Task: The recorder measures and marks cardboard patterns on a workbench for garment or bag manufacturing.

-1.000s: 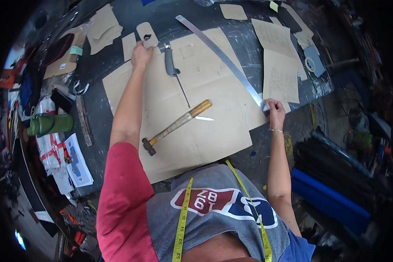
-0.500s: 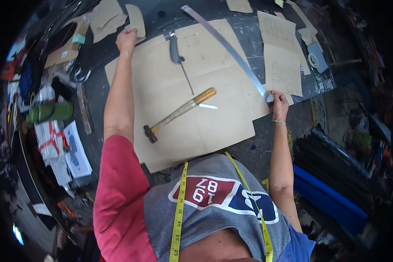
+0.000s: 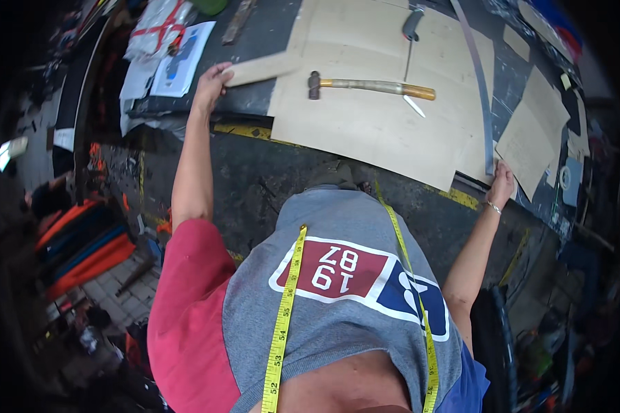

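Note:
My left hand [image 3: 213, 84] is out over the near left table edge, its fingers closed on the end of a narrow brown cardboard piece [image 3: 263, 69], which is blurred. At the near right edge my right hand [image 3: 503, 182] is closed beside the lower end of a long metal ruler [image 3: 478, 72] and a corner of a written-on cardboard sheet [image 3: 534, 131]. What its fingers grip is unclear. Between the hands, a large brown cardboard sheet [image 3: 351, 127] carries a wooden-handled hammer [image 3: 372, 86], a thin white marker-like stick [image 3: 413, 107] and a dark-handled tool with a thin shaft [image 3: 412, 26].
Papers [image 3: 183, 60] and a plastic-wrapped bundle [image 3: 157, 31] lie on the table's left, near a worn dark strip [image 3: 239, 22]. A tape roll [image 3: 565, 177] is at the far right. A yellow tape measure [image 3: 282, 323] hangs around my neck.
My left hand has come from the table's far left to its near edge, bringing a cardboard piece along. My view has shifted towards the near side. The right hand stays by the ruler's end.

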Motion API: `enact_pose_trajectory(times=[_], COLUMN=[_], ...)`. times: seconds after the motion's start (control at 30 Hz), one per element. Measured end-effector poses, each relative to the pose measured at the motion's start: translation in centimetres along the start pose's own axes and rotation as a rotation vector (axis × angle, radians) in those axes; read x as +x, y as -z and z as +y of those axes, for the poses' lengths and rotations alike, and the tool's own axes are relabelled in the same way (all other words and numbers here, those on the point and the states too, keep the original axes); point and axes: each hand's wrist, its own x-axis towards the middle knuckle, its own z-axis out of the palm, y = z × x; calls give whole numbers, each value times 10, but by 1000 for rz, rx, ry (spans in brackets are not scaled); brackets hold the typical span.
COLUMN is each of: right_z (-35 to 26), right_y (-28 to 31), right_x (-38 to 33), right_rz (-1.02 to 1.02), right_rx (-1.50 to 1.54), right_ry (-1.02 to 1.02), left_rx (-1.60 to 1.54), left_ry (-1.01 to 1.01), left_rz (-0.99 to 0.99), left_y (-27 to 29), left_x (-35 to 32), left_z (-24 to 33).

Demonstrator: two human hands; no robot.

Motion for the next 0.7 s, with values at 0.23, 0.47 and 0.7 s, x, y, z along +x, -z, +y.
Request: enact_pose_trajectory(times=[0.23,0.47,0.7], right_z=[-3,-86,-100], right_y=[11,-114,-306], right_x=[9,-123,-326], right_rz=[-43,-303,-1017], right_rx=[4,-294,-319], right_ry=[47,271,319], left_rx=[107,18,367], left_ry=[-36,-167,-301], left_rz=[-3,-121,-67], left_y=[47,61,42], left_x=[-48,-32,-15], left_z=[-43,-55,-38])
